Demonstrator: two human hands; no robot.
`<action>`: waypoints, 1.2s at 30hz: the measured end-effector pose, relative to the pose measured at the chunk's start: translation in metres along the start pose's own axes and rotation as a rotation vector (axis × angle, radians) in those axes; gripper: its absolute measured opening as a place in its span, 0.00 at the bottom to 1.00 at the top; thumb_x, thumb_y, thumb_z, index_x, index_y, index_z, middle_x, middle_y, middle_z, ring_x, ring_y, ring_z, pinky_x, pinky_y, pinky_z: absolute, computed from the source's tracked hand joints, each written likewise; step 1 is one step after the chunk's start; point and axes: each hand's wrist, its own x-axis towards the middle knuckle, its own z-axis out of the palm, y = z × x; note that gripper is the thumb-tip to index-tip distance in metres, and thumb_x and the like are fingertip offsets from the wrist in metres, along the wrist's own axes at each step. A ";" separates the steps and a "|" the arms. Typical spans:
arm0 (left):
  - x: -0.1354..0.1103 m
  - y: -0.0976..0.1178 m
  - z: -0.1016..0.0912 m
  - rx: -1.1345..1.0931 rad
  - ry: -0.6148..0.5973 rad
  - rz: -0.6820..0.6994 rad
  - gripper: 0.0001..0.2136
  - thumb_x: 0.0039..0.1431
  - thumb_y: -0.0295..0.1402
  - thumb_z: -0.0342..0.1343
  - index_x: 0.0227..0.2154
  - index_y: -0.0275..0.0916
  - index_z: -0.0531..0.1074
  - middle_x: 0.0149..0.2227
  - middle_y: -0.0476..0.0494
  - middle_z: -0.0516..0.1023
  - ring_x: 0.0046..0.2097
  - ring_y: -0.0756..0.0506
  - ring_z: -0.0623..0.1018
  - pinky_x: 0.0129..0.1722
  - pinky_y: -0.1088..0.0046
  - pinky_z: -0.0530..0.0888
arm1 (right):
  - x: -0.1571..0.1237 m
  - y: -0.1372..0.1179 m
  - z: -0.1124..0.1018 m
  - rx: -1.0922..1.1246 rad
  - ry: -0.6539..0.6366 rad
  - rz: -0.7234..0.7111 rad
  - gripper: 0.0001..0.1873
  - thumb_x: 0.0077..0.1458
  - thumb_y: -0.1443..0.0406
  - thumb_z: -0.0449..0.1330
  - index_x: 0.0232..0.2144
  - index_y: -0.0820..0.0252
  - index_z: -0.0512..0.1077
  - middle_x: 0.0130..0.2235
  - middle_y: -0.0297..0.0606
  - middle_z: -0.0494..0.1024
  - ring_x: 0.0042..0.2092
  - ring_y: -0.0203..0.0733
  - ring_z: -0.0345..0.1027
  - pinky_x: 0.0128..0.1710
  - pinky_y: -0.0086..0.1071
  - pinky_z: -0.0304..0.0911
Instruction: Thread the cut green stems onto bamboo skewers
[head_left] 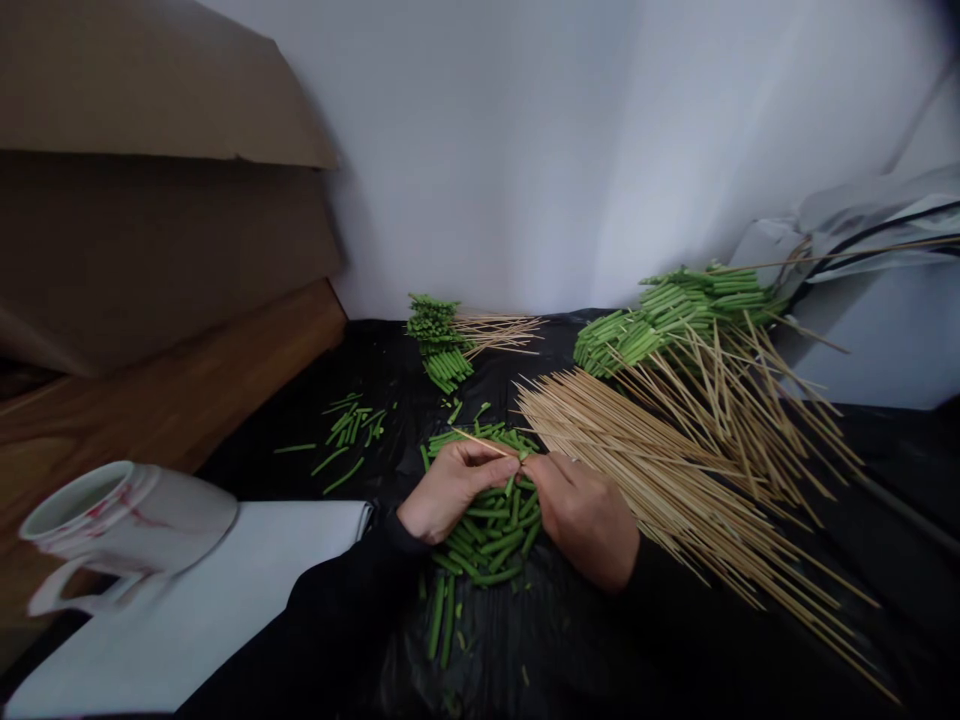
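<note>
My left hand point(454, 490) is closed, with thumb and fingers pinching a thin bamboo skewer point(480, 441) whose end sticks out to the upper left. Against its fingertips, my right hand point(585, 510) is closed in a pinch at a small cut green bean piece point(523, 454). The fingers hide most of that piece and the far part of the skewer. Right below both hands lies a heap of cut green bean pieces point(487, 540). A wide pile of bare bamboo skewers point(637, 450) fans out beside my right hand.
Skewered green beans point(442, 340) lie at the back, and a larger stack point(675, 315) lies at the back right. Loose bean pieces point(352, 425) are scattered left on black plastic sheeting point(262, 430). A white mug point(142, 520), a white pad point(247, 590) and a cardboard box point(165, 230) stand left.
</note>
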 end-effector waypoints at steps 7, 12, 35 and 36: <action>0.009 0.005 -0.020 0.332 0.115 0.258 0.10 0.53 0.35 0.64 0.38 0.38 0.80 0.37 0.42 0.82 0.38 0.46 0.78 0.42 0.69 0.72 | 0.005 0.033 -0.014 -0.068 0.109 0.103 0.13 0.64 0.69 0.49 0.35 0.61 0.73 0.31 0.37 0.76 0.32 0.35 0.68 0.32 0.29 0.54; 0.013 -0.004 -0.025 0.930 -0.022 0.597 0.09 0.61 0.32 0.55 0.41 0.42 0.79 0.43 0.42 0.81 0.46 0.43 0.75 0.49 0.62 0.69 | 0.004 0.039 -0.016 -0.131 0.074 0.104 0.12 0.63 0.69 0.50 0.35 0.61 0.74 0.30 0.37 0.75 0.31 0.36 0.68 0.32 0.30 0.53; 0.010 0.002 -0.022 0.721 0.191 0.534 0.11 0.58 0.32 0.58 0.44 0.42 0.77 0.37 0.43 0.78 0.41 0.43 0.74 0.45 0.66 0.68 | 0.003 0.032 -0.012 -0.030 0.086 0.096 0.13 0.62 0.71 0.50 0.37 0.61 0.75 0.32 0.38 0.77 0.35 0.36 0.71 0.33 0.28 0.59; 0.011 0.003 -0.023 0.572 0.227 0.474 0.12 0.56 0.33 0.60 0.43 0.41 0.78 0.37 0.43 0.79 0.40 0.44 0.75 0.44 0.67 0.68 | 0.003 0.032 -0.012 -0.033 0.089 0.093 0.13 0.62 0.71 0.50 0.37 0.61 0.75 0.32 0.38 0.77 0.34 0.36 0.70 0.33 0.28 0.59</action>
